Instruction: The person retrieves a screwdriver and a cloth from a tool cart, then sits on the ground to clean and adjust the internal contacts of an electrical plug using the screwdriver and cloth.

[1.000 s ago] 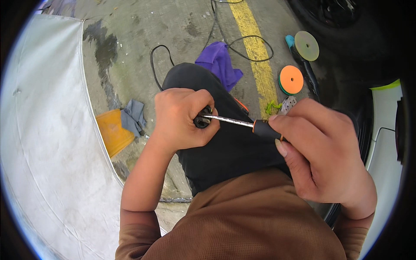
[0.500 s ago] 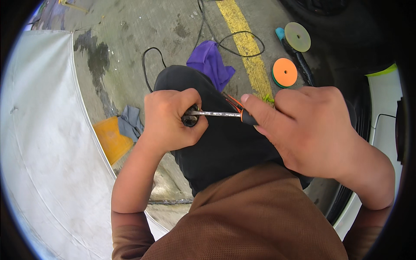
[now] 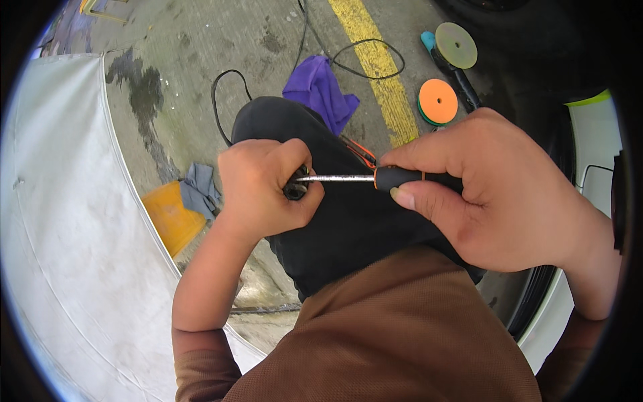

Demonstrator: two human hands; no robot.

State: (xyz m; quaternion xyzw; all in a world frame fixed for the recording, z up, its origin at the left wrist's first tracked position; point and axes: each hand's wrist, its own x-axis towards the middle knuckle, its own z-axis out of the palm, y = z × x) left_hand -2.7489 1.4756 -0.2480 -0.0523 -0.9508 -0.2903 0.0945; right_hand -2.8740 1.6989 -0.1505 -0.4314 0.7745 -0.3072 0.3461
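Observation:
My right hand is closed round the black handle of a screwdriver, thumb and forefinger near its front end. The metal shaft points left, and its tip meets a small black part inside my left hand. My left fingers are wrapped round that part, so most of it is hidden and I cannot tell its kind. Both hands are above my leg in black trousers. Just beyond the screwdriver lies a thin orange-and-black item, partly hidden.
Beyond my knee lie a purple cloth and a black cable. A polishing machine and an orange round pad are at right, beside a dark car. At left are a grey cloth, a yellow cloth and a white sheet.
My right hand has changed its grip on the screwdriver: the thumb and fingers have shifted back, and more of the handle shows. My left hand stays almost in place.

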